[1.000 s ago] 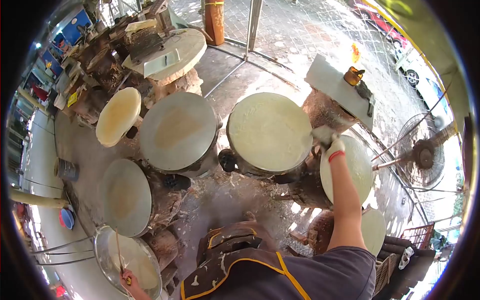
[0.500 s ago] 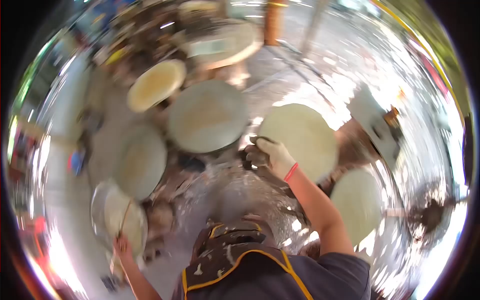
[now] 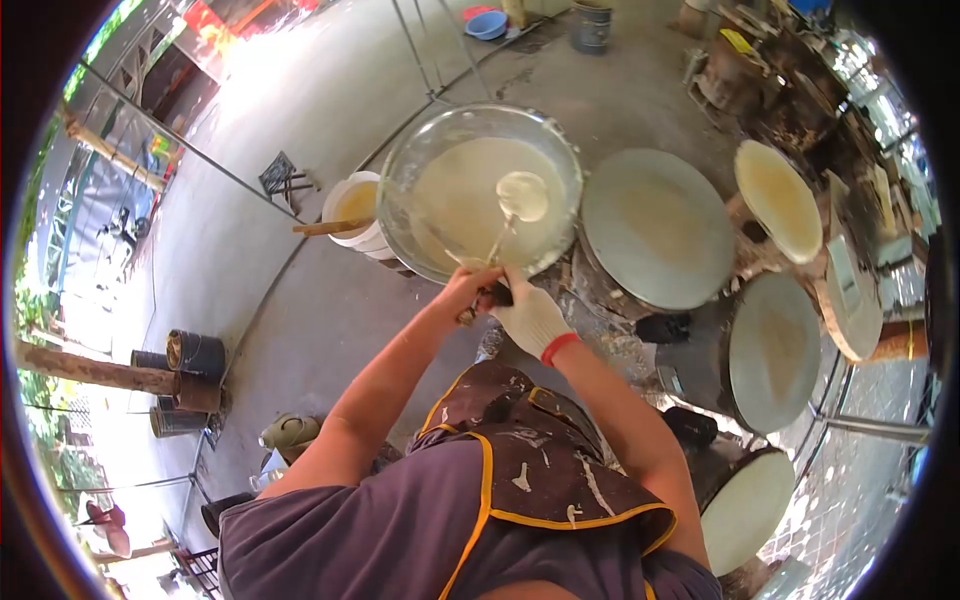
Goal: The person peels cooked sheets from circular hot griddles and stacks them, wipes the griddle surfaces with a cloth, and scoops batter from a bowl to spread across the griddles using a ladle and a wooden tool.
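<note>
A wide metal basin (image 3: 398,238) holds pale, creamy batter (image 3: 455,190). Over the batter is a ladle (image 3: 523,196) whose round bowl is coated with it. Its handle runs down to my bare left hand (image 3: 466,292), which is closed round it at the basin's near rim. A thin stick-like piece beside the handle also meets these fingers. My right hand (image 3: 530,318), in a pale knit glove, is closed against the left one. Something dark shows between the two hands; whether it is an object or the glove's dirty fingertips, I cannot tell.
Right of the basin lies a round griddle (image 3: 655,225) with a browned middle; another griddle (image 3: 775,350) and a pale round surface (image 3: 748,510) follow nearer me. A white bucket (image 3: 350,205) with a wooden stick stands left. Dark buckets (image 3: 195,360) stand farther left.
My view has swung left, from the griddles to the basin. My right hand has left the griddles and come together with my left hand at the ladle's handle.
</note>
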`<state>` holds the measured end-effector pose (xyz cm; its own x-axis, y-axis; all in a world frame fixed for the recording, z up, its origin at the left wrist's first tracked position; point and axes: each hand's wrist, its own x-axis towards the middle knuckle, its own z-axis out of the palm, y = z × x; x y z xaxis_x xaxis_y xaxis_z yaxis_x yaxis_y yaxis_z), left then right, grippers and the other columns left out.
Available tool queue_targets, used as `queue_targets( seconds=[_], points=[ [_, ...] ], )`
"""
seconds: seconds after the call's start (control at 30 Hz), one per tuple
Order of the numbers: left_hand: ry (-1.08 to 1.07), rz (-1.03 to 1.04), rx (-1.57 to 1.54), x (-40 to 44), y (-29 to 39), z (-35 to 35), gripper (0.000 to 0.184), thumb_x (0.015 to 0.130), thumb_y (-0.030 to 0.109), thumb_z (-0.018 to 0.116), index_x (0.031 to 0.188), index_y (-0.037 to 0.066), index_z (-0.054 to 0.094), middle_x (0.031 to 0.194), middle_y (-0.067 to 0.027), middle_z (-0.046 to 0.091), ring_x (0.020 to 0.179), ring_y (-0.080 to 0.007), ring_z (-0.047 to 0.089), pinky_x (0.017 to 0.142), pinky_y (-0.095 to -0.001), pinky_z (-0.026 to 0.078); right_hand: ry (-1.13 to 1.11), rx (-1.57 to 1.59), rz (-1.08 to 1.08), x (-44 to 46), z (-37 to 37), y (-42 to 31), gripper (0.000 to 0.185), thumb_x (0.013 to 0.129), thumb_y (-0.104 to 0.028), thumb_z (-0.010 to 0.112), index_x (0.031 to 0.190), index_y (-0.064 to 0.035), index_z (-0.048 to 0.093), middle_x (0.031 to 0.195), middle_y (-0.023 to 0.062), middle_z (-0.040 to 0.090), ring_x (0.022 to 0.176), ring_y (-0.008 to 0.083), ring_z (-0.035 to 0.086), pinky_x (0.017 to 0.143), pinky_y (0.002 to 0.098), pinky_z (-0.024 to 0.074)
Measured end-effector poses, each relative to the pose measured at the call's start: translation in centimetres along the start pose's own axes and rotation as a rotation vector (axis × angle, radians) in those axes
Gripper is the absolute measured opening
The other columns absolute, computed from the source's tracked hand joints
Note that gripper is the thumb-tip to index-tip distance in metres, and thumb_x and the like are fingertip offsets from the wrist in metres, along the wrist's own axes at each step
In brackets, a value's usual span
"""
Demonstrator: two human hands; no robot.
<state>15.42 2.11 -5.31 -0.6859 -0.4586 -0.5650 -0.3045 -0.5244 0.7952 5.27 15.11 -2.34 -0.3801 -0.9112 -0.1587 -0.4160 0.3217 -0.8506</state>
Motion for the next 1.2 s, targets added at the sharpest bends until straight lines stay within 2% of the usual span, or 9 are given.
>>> queue_targets(
  seconds=[0.13,0.27,0.37,0.47,0.6,0.73,0.83,1.0,1.2],
  points=[
    [-0.064,-0.095,-0.218,2.6,3.9,-6.4,0.023,0.092,0.022,0.055,0.101,0.002,0.050,0.072,-0.0010,0.048,0.044,-0.0073,0.042,0.037,-0.0234,0.033,0.303,0.032,-0.103,5.4,1.0,2.6,0.053,0.083,-0.018,0.059,0.132,-0.0041,0.044,0.100,0.0168,0.065,0.073,0.0288,0.066,0.063,0.0367,0.0499],
    [-0.019,-0.048,0.058,3.0,7.0,-11.4,0.017,0.093,0.020,0.051,0.098,0.003,0.049,0.066,-0.0002,0.045,0.042,-0.0069,0.039,0.037,-0.0243,0.033,0.390,0.627,0.471,8.8,-2.2,3.4,0.042,0.089,-0.018,0.054,0.129,-0.0071,0.050,0.103,0.0035,0.064,0.074,0.0122,0.058,0.060,0.0304,0.0494],
    [-0.052,-0.150,0.069,3.9,6.7,-14.5,0.014,0.093,0.018,0.049,0.094,0.004,0.048,0.066,-0.0005,0.044,0.042,-0.0073,0.040,0.037,-0.0245,0.033,0.488,0.584,0.462,10.9,-1.8,7.7,0.038,0.090,-0.018,0.052,0.126,-0.0079,0.052,0.089,0.0086,0.065,0.064,0.0119,0.058,0.051,0.0325,0.0457],
    [-0.005,-0.288,0.169,7.5,3.8,-17.2,0.016,0.090,0.018,0.053,0.090,0.003,0.047,0.063,-0.0021,0.046,0.042,-0.0101,0.043,0.037,-0.0265,0.034,0.110,0.035,0.649,13.1,-2.6,7.1,0.035,0.090,-0.020,0.052,0.124,-0.0103,0.053,0.083,0.0186,0.064,0.066,0.0254,0.063,0.056,0.0379,0.0479],
    [0.115,-0.270,0.598,12.5,-0.1,-19.5,0.018,0.085,0.016,0.055,0.087,0.001,0.046,0.060,-0.0070,0.049,0.044,-0.0169,0.050,0.039,-0.0324,0.039,0.124,-0.406,0.506,16.8,-1.4,10.5,0.032,0.088,-0.025,0.053,0.117,-0.0136,0.058,0.086,0.0257,0.062,0.083,0.0461,0.058,0.069,0.0524,0.0449],
    [0.226,0.250,1.116,17.8,-5.1,-21.5,0.012,0.082,0.010,0.052,0.081,0.000,0.046,0.060,-0.0133,0.053,0.047,-0.0244,0.056,0.043,-0.0390,0.044,-0.362,-0.071,0.767,22.5,-3.5,8.4,0.031,0.089,-0.022,0.048,0.112,-0.0036,0.061,0.070,0.0142,0.063,0.052,0.0221,0.059,0.048,0.0350,0.0448],
    [0.290,0.149,1.291,20.3,-3.5,-20.5,0.009,0.082,0.006,0.049,0.076,0.000,0.045,0.062,-0.0165,0.055,0.049,-0.0270,0.057,0.045,-0.0427,0.045,-0.207,0.279,0.836,22.3,-3.0,9.1,0.033,0.089,-0.021,0.050,0.115,-0.0044,0.060,0.060,0.0040,0.052,0.038,0.0117,0.043,0.035,0.0285,0.0332],
    [-0.148,-0.509,0.165,20.0,-4.0,-16.0,0.017,0.083,0.005,0.048,0.066,0.004,0.044,0.057,-0.0096,0.050,0.049,-0.0212,0.054,0.040,-0.0350,0.040,-0.090,0.570,0.998,18.0,4.9,9.4,0.030,0.089,-0.025,0.050,0.114,-0.0091,0.058,0.059,0.0034,0.051,0.038,0.0128,0.042,0.036,0.0285,0.0337],
    [-0.172,-0.229,-0.344,14.0,12.5,-10.9,0.014,0.087,0.011,0.051,0.075,0.009,0.044,0.057,0.0021,0.037,0.043,-0.0081,0.035,0.036,-0.0242,0.025,0.104,1.061,0.667,20.1,1.4,1.5,0.025,0.094,-0.034,0.048,0.107,-0.0131,0.055,0.060,0.0003,0.048,0.037,0.0094,0.038,0.033,0.0256,0.0284]
  ],
)
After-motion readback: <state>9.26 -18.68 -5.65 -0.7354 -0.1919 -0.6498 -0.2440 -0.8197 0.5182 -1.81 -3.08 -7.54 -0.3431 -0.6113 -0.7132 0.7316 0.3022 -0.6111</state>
